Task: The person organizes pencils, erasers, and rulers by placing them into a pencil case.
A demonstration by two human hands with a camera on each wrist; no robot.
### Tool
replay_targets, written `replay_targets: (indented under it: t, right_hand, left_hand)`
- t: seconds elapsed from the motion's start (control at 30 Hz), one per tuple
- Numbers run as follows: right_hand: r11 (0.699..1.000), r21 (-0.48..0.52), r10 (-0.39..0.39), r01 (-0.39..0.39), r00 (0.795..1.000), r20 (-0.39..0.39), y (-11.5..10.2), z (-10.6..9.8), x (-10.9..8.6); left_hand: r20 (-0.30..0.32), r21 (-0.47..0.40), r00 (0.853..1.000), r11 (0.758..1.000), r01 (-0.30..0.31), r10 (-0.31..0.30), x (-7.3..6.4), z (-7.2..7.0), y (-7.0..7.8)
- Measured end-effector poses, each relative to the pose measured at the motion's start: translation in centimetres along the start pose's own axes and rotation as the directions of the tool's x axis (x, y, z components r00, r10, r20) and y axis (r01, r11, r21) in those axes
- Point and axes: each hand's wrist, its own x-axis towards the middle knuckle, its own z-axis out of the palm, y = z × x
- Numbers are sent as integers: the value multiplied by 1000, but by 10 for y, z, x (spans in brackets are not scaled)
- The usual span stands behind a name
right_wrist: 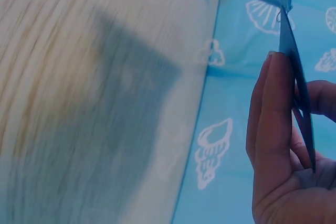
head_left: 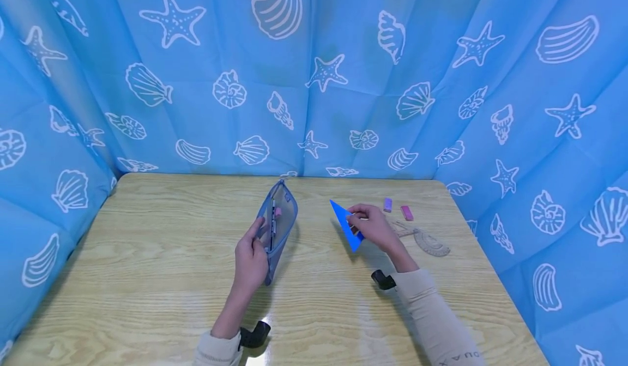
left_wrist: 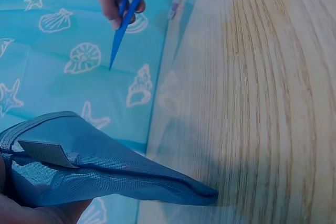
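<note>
My left hand grips a grey-blue mesh pencil pouch by its near left side, its mouth gaping upward. Inside the pouch lie a dark slim pen or pencil and a small pink item. To the right, my right hand pinches a flat blue set square between thumb and fingers, raised above the table with one corner pointing toward the pouch. In the right wrist view the set square appears nearly edge-on, partly covered by the fingers.
Beyond the right hand lie a purple eraser and a pink eraser. A clear protractor and a clear set square, partly hidden by the hand, rest on the wooden table. A blue shell-print curtain surrounds the table's back and sides.
</note>
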Motion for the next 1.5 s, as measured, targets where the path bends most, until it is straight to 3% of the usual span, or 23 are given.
replay_targets:
  t: [0.67, 0.9, 1.23, 1.5]
  right_hand:
    - [998, 33, -51, 50, 998, 42, -40, 31, 3]
    - [997, 35, -69, 68, 997, 35, -60, 42, 7]
    - [996, 57, -71, 68, 996, 50, -89, 61, 18]
    - [997, -17, -77, 78, 996, 42, -105, 81, 27]
  left_hand:
    - [-12, -51, 1000, 999, 15, -15, -1, -2, 0]
    - [-34, -48, 999, 998, -41, 39, 0, 0, -2]
    - [-36, -28, 999, 999, -36, 35, -1, -2, -2]
    - [-45, -9, 999, 1000, -20, 20, -4, -2, -1]
